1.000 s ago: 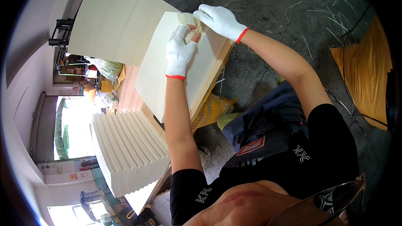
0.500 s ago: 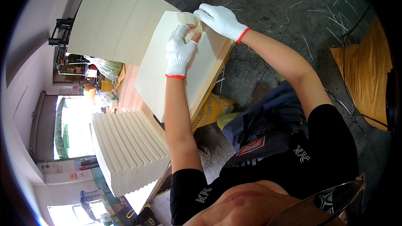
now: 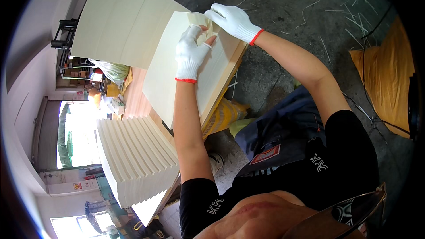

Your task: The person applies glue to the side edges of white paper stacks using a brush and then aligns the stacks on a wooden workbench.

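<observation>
A pale, smooth board (image 3: 164,77) lies on the bench in front of me. On its far end rests a yellowish, slightly see-through piece (image 3: 195,18), thin and sheet-like; its exact kind I cannot tell. My left hand (image 3: 190,55), in a white glove with a red cuff and bare thumb and index tips, lies over the board with those two tips apart beside the piece. At the far right corner of the board, my right hand (image 3: 232,21), gloved alike, has its fingers closed at the piece's edge. Its fingertips partly hide the contact.
A large pale panel (image 3: 128,20) stretches beyond the board. Stacked pale boards (image 3: 139,155) stand at the lower left. Thin offcut strips (image 3: 354,17) litter the dark floor at right, near a yellow-orange sack (image 3: 385,79) and black cables. Another yellow wrapped bundle (image 3: 226,115) sits under the bench edge.
My left thumb has moved slightly right, away from the index finger, widening the gap between them. My right hand stays at the same corner.
</observation>
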A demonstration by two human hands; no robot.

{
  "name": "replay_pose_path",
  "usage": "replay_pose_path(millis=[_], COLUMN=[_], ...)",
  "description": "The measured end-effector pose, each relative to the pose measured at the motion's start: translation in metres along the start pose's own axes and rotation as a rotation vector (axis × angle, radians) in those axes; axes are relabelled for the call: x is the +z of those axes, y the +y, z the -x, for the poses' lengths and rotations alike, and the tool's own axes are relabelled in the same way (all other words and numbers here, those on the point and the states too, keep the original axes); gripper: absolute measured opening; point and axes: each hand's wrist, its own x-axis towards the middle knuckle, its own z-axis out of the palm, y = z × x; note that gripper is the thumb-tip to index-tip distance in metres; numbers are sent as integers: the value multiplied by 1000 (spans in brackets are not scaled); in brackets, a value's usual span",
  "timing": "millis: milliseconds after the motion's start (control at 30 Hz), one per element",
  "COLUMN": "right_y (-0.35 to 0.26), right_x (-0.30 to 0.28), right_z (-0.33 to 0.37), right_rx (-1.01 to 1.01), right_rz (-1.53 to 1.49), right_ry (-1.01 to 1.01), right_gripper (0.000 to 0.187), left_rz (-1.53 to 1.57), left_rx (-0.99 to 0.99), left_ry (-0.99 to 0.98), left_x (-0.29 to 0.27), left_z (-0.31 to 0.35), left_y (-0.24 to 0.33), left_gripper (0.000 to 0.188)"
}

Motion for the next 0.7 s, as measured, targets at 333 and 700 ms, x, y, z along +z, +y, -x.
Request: replay_pose_path(millis=[333, 700], right_y=[-1, -12], right_x=[-31, -23], right_z=[-3, -17], right_rx=[-21, -90], right_rz=[579, 287], right_ry=[-339, -301], right_gripper=[49, 40], left_rz=[61, 175], left_rx=[-51, -107], left_ry=[79, 37], left_x=[-4, -4], left_z=[5, 2], left_y=[11, 1], left_gripper=[38, 19])
